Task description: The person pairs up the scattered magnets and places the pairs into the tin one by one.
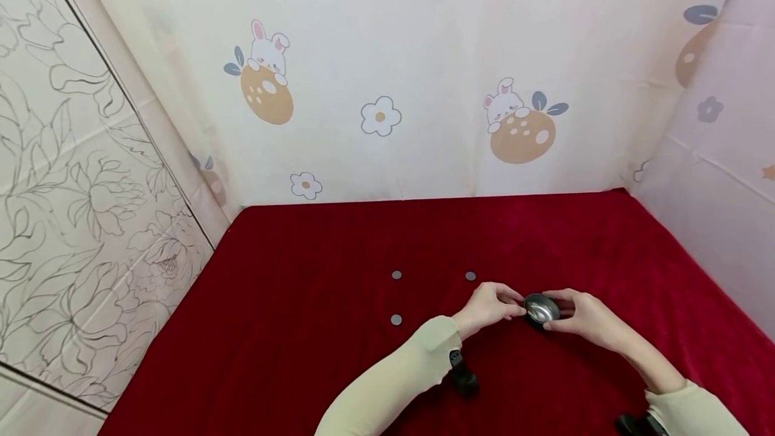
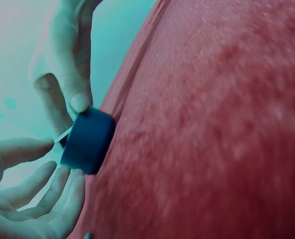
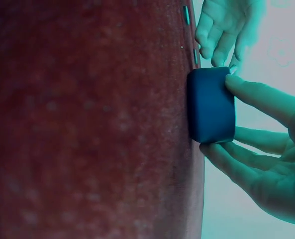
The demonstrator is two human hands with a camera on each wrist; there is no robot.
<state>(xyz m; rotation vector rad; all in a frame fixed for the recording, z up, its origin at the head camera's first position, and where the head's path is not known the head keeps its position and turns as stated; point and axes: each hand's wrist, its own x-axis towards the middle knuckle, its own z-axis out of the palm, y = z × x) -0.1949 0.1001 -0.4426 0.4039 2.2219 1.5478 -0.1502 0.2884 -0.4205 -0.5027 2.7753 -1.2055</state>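
Note:
A small round bowl, dark outside with a shiny metallic inside, is close over the red cloth. My right hand grips it from the right, thumb and fingers spread on opposite sides of its wall; the right wrist view shows this hand around the bowl's dark side. My left hand comes from the left, its fingertips right at the rim. In the left wrist view a thin pale sliver runs between the left thumb tip and the rim; I cannot tell whether the left hand pinches it.
Three small grey discs lie on the red cloth, to the left of the bowl: a back-left disc, a back-right disc and a front disc. Printed curtains stand behind and at both sides of the table.

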